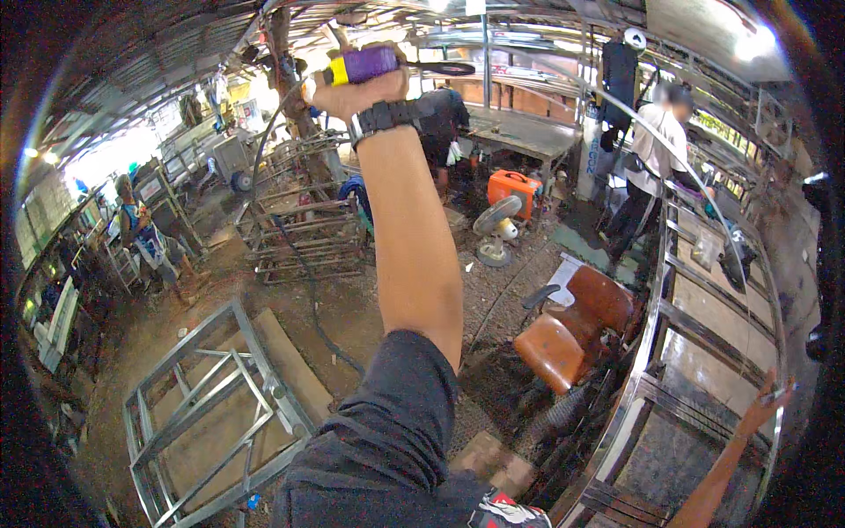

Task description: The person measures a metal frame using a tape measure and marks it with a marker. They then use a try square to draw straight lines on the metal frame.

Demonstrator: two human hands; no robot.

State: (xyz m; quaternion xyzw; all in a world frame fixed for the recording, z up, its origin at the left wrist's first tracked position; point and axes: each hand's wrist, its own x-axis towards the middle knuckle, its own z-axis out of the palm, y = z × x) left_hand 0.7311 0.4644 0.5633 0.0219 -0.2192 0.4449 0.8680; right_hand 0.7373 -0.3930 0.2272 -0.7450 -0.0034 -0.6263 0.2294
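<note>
My left hand point(365, 84), raised far out at the top with a dark watch on its wrist, is closed around a purple and yellow angle grinder point(368, 64). A dark disc point(444, 68) shows almost edge-on to the right of the tool. At the lower right my right hand point(764, 407) has its fingers apart, over or against the long shiny metal frame point(650, 330). A small pale spot by its fingertips is too small to make out.
An orange-brown seat point(550, 352), a fan point(497, 231) and an orange case point(515, 194) stand mid-right. A welded grey frame point(145, 418) lies lower left. A person point(656, 145) stands at the far frame end; another point(145, 233) is left. Cables cross the floor.
</note>
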